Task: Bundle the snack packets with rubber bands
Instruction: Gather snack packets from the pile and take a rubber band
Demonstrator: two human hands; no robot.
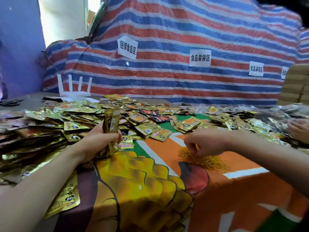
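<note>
My left hand (98, 139) grips an upright stack of gold snack packets (111, 121), its lower end standing on the table. To the right, my right hand (204, 141) reaches down with curled fingers and pinches strands at the top of a loose heap of yellow rubber bands (204, 159) lying on the orange cloth. A large pile of gold, orange and black snack packets (75, 114) covers the table's left and far side.
A printed orange, green and yellow tablecloth (167, 190) covers the table. A white router (74, 91) stands at the back left before a striped tarp (167, 77) with paper labels. Another person's hand (299, 131) shows at the right edge near more packets.
</note>
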